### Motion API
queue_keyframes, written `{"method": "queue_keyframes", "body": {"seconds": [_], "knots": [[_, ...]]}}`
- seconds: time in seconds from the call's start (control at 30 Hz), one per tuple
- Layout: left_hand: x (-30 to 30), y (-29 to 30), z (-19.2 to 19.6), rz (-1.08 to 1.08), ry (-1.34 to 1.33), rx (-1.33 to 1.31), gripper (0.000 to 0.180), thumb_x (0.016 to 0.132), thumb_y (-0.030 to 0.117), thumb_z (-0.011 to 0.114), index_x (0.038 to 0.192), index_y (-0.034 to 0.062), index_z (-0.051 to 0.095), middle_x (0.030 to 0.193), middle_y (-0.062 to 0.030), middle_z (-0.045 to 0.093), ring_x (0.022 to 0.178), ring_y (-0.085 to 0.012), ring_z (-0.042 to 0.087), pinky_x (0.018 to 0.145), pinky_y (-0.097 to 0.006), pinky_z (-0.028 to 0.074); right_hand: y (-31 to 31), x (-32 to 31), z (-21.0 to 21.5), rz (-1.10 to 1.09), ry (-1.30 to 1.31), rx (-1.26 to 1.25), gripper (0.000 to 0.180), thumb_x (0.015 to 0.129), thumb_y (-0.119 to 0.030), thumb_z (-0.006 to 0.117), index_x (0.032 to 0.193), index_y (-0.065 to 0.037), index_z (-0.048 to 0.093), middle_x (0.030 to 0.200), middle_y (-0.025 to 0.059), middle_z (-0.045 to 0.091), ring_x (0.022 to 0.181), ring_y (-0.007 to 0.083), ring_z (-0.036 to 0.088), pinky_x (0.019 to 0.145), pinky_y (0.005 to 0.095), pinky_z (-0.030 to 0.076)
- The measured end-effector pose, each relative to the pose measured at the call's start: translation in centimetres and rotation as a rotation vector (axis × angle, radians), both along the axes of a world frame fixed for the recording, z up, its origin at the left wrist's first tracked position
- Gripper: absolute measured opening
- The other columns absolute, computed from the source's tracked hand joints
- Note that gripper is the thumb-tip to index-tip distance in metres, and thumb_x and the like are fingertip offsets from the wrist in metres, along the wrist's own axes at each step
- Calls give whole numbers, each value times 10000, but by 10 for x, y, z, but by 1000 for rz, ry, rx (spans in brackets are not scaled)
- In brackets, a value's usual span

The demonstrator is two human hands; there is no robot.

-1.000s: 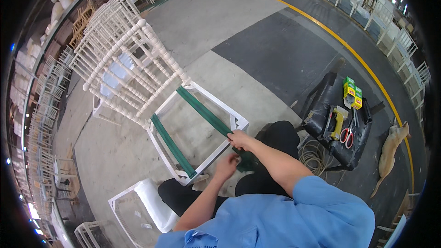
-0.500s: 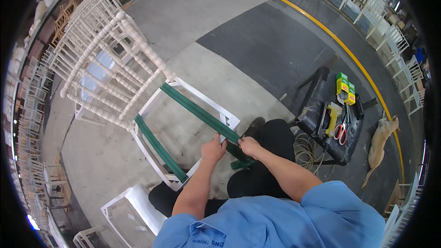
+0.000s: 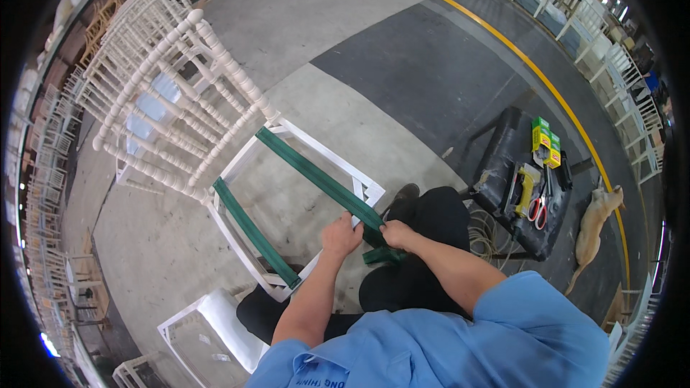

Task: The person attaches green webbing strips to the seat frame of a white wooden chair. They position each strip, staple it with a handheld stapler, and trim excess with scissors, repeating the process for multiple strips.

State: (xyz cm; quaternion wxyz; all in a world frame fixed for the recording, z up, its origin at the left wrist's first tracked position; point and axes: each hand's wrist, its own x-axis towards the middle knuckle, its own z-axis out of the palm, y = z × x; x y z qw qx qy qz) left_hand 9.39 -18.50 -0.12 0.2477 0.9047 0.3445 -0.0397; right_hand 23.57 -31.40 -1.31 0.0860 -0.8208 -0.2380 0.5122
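A white chair with a turned-spindle back (image 3: 237, 82) stands before me, its seat frame (image 3: 323, 145) open in the middle. Two green webbing straps run from the back of the seat to its front: one strap (image 3: 255, 233) along the left side, the other strap (image 3: 313, 172) on the right. My left hand (image 3: 341, 236) is closed around the front rail, right beside the right strap; its fingertips are partly hidden. My right hand (image 3: 397, 235) pinches that strap just past the rail. More green webbing (image 3: 381, 253) hangs below, between my hands and my legs.
To the right, a black padded stool (image 3: 496, 172) bears red-handled scissors (image 3: 537, 213), a yellow-handled tool (image 3: 526, 192) and green-yellow boxes (image 3: 545, 144). A coiled hose (image 3: 489, 233) lies beside it. A dog (image 3: 593, 226) lies further right. Another white chair (image 3: 223, 320) is at lower left.
The whole view has shifted slightly, so the chair and stool appear a little further right. Both hands keep their grips, with hardly any movement along the strap.
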Motion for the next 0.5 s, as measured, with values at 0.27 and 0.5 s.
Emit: {"method": "queue_keyframes", "body": {"seconds": [0.27,0.5], "knots": [[11,-1,8,143,78,-74,792,907,799,563,1034,41,754,874,-235,765,862,-424,755,774,-514,596,33,10,-67,141,-26,155,430,1030,-324,538,1228,-1,741,1236,289,713,1165,447,689,978,506,549],[18,-3,10,154,145,-50,788,934,804,516,1010,59,763,855,-225,767,827,-401,765,730,-506,603,28,12,-59,37,-133,256,428,1016,-350,600,1273,-29,717,1235,277,718,1154,436,695,993,499,544]]}}
